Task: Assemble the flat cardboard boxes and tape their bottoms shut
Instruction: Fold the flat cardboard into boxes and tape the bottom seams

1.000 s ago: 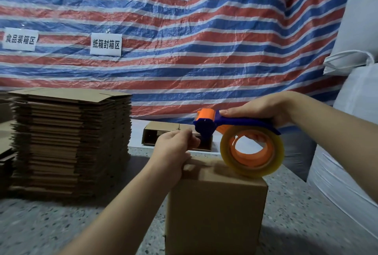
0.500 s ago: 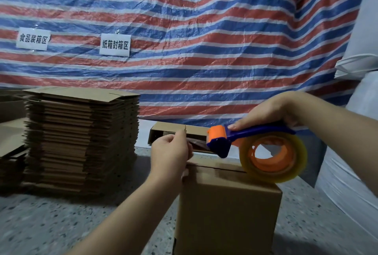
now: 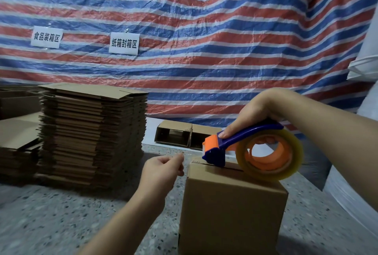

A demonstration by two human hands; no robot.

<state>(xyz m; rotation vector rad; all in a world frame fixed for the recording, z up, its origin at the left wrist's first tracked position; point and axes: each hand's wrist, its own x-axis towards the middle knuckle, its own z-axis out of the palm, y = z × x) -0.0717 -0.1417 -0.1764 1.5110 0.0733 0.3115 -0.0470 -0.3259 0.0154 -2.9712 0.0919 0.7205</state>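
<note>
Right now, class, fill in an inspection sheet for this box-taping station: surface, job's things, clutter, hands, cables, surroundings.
Surface: speckled grey worktop.
Job's things: assembled box, top seam untaped; tape dispenser resting on it; stack of flat boxes.
Clutter: open carton lying behind.
Hands: right hand holds the dispenser's handle; left hand pinches the clear tape end.
Cables: nothing seen.
Surroundings: striped tarpaulin with two paper signs; white sacks at right.

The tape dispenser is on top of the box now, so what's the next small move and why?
Probably press the free tape end down over the box's near edge with the left hand, which pinches it beside that edge. The right hand holds the tape dispenser on the top seam, which looks open and untaped.
</note>
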